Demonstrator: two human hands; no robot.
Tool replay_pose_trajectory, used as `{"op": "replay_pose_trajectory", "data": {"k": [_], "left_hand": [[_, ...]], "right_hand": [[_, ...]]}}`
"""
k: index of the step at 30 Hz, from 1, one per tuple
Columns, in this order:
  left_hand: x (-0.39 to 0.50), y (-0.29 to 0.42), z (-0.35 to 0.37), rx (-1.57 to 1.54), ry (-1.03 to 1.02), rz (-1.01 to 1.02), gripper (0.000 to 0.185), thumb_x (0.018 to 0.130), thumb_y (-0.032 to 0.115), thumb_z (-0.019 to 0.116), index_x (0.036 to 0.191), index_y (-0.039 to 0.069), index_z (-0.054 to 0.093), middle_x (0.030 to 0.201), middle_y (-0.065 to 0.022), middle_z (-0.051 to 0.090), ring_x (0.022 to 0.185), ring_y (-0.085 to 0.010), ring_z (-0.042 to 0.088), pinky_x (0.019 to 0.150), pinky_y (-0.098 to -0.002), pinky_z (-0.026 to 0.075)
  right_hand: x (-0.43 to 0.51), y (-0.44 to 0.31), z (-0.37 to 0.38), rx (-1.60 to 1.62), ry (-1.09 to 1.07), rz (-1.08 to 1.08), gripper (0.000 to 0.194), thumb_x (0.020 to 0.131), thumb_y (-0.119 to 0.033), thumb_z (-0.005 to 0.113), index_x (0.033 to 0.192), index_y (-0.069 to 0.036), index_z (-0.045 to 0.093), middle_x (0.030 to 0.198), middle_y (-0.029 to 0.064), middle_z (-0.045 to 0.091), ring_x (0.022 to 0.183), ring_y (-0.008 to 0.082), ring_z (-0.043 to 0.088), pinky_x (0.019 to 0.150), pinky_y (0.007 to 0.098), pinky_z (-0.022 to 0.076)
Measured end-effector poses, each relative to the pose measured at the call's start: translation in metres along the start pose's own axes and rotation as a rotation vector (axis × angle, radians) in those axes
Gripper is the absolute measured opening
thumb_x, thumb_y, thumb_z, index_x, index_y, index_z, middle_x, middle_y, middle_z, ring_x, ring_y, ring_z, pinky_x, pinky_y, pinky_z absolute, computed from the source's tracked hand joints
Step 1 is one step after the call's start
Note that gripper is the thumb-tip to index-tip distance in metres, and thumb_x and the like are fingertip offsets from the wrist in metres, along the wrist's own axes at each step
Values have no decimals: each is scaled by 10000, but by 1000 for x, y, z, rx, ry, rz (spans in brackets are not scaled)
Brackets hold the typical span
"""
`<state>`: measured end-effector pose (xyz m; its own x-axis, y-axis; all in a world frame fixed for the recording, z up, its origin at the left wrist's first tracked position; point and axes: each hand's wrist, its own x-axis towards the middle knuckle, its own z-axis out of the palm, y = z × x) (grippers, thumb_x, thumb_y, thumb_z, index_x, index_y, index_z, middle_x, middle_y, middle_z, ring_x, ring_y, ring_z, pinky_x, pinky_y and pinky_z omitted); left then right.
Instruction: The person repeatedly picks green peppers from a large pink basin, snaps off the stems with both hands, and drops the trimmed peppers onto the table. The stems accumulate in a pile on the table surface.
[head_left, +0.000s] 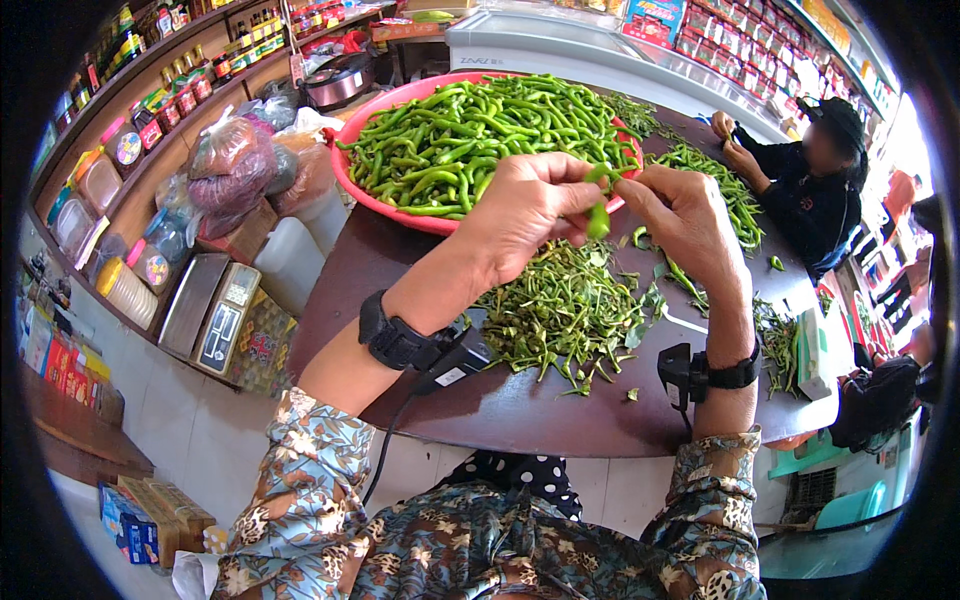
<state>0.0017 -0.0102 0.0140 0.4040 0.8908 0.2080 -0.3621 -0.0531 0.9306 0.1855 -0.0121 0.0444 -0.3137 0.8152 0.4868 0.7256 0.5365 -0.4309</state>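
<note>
Between thumb and fingers, my left hand (525, 206) grips a green chili pepper (598, 217) above the table. My right hand (679, 202) has its thumb and fingertips pinched together at the pepper's upper end; whether a stem lies between them is too small to tell. Behind my left hand stands a red plastic basin (360, 191) heaped with green chili peppers (457, 135). Below my hands lies a pile of plucked stems and leaf bits (566, 319) on the dark table (420, 255). Straps hold a small black device on each of my wrists.
Across the table at right, a person in dark clothes (806, 195) works near loose peppers (705, 172). A green-and-white box (814, 352) stands at the right edge. At left are a scale (225, 319), bagged goods (229, 165) and shelves of jars. A chest freezer (525, 49) stands behind.
</note>
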Motion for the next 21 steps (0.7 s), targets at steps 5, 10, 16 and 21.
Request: {"op": "replay_pose_trajectory", "data": {"k": [5,10,16,21], "left_hand": [[-2,-3,5,71,-18,23,174,796,83,621,943,-4,584,780,-47,614,628,-101,579,581,-206,477],[4,-4,2,66,155,175,118,754,49,655,837,-6,590,699,-30,582,547,-74,520,485,-195,431],[3,-4,0,83,184,169,127,770,82,650,828,12,561,692,-20,561,563,-90,527,535,-213,454],[2,-4,1,68,197,206,121,766,79,650,809,18,555,686,-20,557,562,-87,526,531,-211,450]], "right_hand": [[1,-1,2,45,-14,-40,320,813,-284,549,690,5,610,504,94,556,459,166,542,477,301,421],[-2,-6,-2,355,-99,94,366,841,-295,536,682,30,588,471,57,491,465,93,482,437,272,380],[-1,-7,5,273,-99,-10,364,837,-290,539,662,28,565,487,43,487,466,86,471,433,265,370],[1,-3,10,461,-31,32,216,850,-216,560,781,-13,585,569,-38,485,477,27,454,424,182,355]]}}
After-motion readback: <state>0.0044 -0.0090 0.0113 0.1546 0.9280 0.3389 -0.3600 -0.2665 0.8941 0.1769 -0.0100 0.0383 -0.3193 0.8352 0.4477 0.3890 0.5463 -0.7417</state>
